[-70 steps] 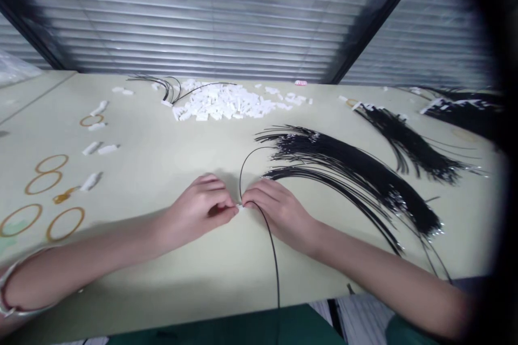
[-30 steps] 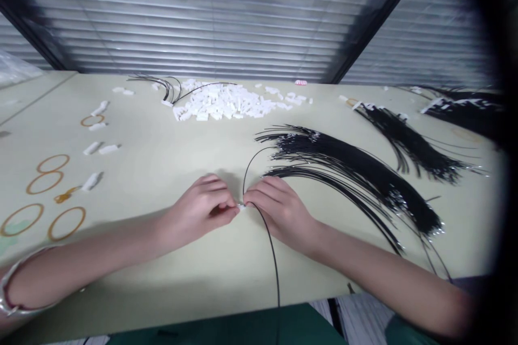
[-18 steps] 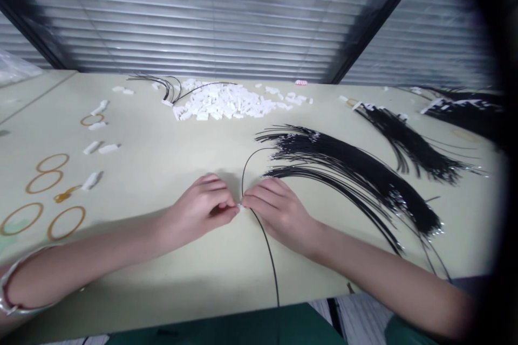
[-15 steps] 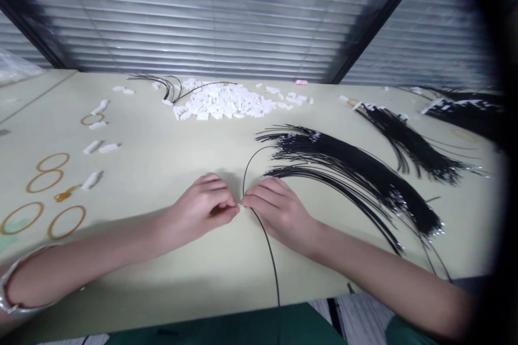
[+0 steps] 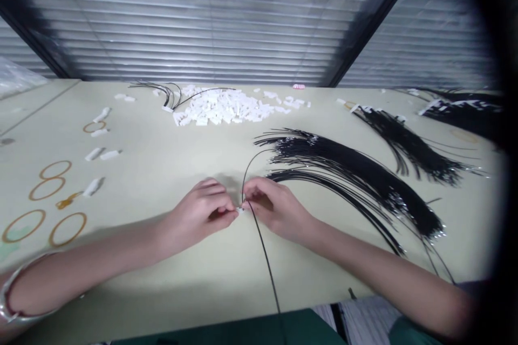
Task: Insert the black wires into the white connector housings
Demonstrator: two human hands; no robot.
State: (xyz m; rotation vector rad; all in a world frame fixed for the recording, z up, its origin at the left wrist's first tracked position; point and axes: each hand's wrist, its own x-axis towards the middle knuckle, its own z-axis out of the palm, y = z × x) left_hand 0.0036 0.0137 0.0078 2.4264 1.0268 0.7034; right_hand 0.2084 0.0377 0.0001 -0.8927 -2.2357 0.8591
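My left hand (image 5: 206, 207) pinches a small white connector housing (image 5: 239, 209) between thumb and fingertips at the middle of the table. Close against it, my right hand (image 5: 279, 205) is closed on a thin black wire (image 5: 265, 250) by the connector. One stretch of this wire hangs down past the table's front edge, while another black strand (image 5: 247, 164) arches up behind the fingers toward the wire bundle. Whether a wire end sits inside the connector is too small to tell. Just right of my right hand lies a thick bundle of black wires (image 5: 356, 164) with shiny metal tips.
A heap of white connectors (image 5: 222, 107) lies at the back by the blinds, with a few joined wires (image 5: 164, 94) on its left. Orange rubber bands (image 5: 68, 229) and loose connectors (image 5: 93, 187) are at left. More wire bundles (image 5: 416, 143) lie at the far right.
My right hand's fingers have shifted at the connector, leaving a gap between index finger and thumb. More of the white connector shows. My left hand keeps its pinch almost in place.
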